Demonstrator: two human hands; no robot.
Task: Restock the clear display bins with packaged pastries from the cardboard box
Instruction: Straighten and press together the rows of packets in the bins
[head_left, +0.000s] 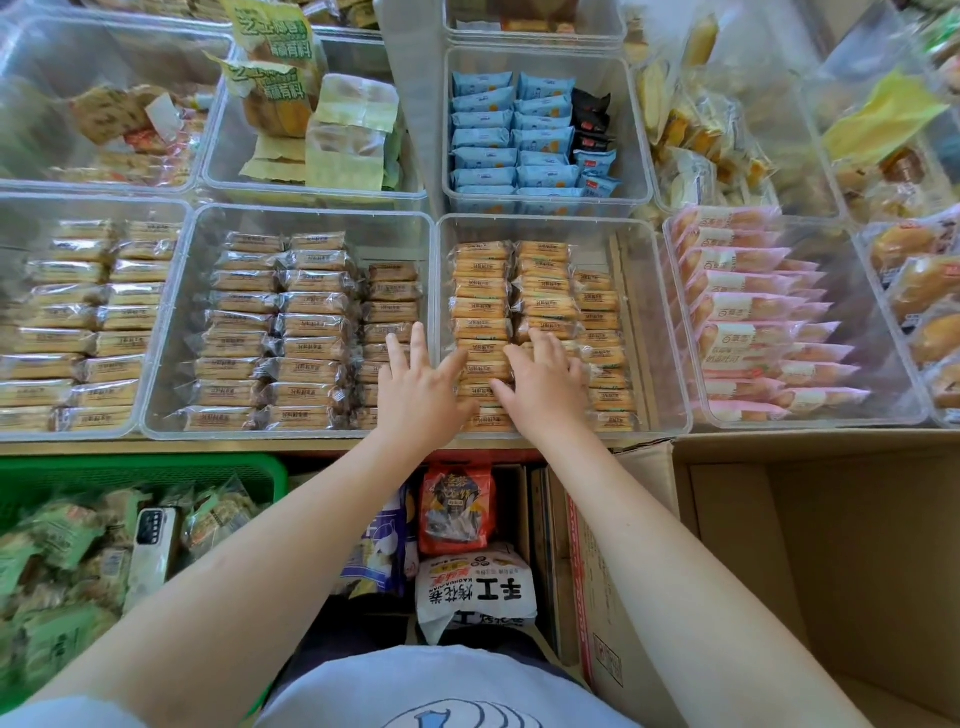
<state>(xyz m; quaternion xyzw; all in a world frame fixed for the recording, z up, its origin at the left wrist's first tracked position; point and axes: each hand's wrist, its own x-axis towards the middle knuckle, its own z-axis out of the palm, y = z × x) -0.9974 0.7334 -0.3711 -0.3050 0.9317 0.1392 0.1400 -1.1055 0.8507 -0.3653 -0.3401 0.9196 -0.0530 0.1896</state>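
Both hands, left (421, 387) & right (545, 384), flat, fingers released, pressing pastry packs (483, 312); push rows level, w/o crushing.

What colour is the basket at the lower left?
Green: the basket shows in the head view.

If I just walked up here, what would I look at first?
Probably the two hands, left hand and right hand, spread flat on golden pastry packs in the clear middle bin at the front. Next, the pink packs in the bin to its right, and the blue packs in the bin behind it.
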